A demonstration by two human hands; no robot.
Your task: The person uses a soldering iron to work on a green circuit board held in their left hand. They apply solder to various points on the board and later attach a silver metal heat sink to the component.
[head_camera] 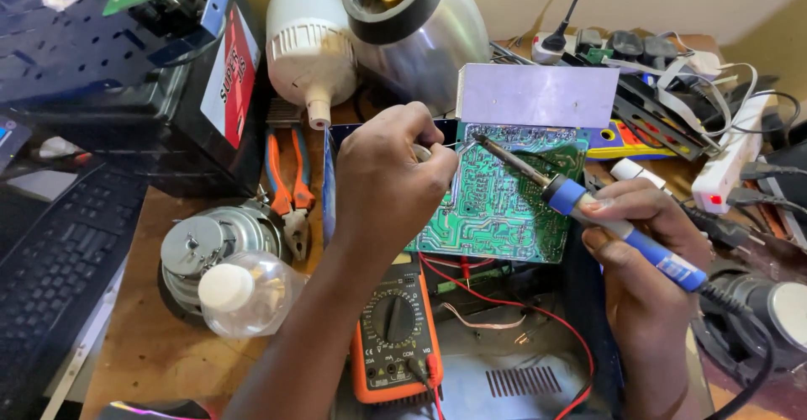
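1. While the right hand closes round the blue handle of the soldering iron, the iron's long axis runs on a diagonal, from the near right at the grip to the far left at the tip.
2. The tip points at the far edge of the green circuit board, just beside the left hand; whether tip and board touch cannot be made out.
3. The circuit board lies copper side up at the middle of the bench, tilted, with a pale purple panel along its far edge.
4. The left hand is closed, fingers pinched on something thin and silvery near the tip; the hand hides most of it, so its kind cannot be told.
5. The iron's black cord leaves the handle to the near right and is cut off at the frame edge.
6. An orange multimeter lies near, under the left forearm, partly covered; its red leads trail right.
7. Orange-handled pliers lie left of the board; a white bulb and a metal vessel stand beyond.
8. A white power strip at the far right is tangled in cables.
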